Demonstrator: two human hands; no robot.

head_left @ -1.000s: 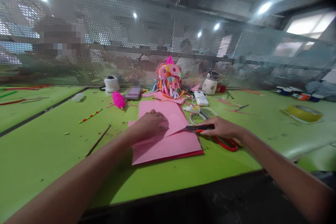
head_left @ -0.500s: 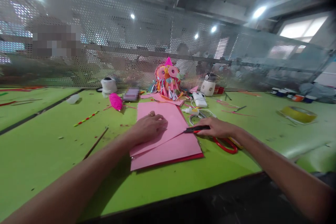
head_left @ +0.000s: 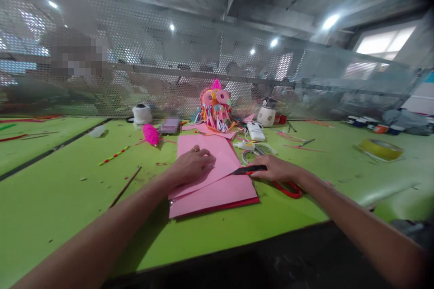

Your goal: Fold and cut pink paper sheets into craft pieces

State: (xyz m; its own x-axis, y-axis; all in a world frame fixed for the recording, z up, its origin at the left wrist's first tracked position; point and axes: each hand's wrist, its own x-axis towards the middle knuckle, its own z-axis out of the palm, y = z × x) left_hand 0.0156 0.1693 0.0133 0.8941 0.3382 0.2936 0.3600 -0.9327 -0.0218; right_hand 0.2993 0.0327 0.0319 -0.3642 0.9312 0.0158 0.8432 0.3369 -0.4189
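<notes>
Pink paper [head_left: 217, 198] lies in front of me over a red sheet, with its upper layer folded or lapped at a slant. My left hand [head_left: 195, 162], a ring on one finger, rests with fingers laid out on the upper layer. A black and red craft knife [head_left: 249, 170] is gripped in my right hand [head_left: 276, 169], its tip at the slanted edge of that layer. The blade itself is too small to make out. Under my right wrist lie red-handled scissors [head_left: 290, 190], their blades hidden.
Behind the paper stands a fringed paper owl [head_left: 216, 104]. Around it are a pink yarn bundle [head_left: 151, 134], a white bottle [head_left: 266, 115], a white device with a cord [head_left: 255, 131] and a glue bottle [head_left: 244, 145]. Yellow tape [head_left: 379, 150] lies right, a thin stick [head_left: 125, 186] left.
The knife tip has shifted slightly left along the slanted paper edge. My left hand stays in place on the paper. The whole view has tilted up a little.
</notes>
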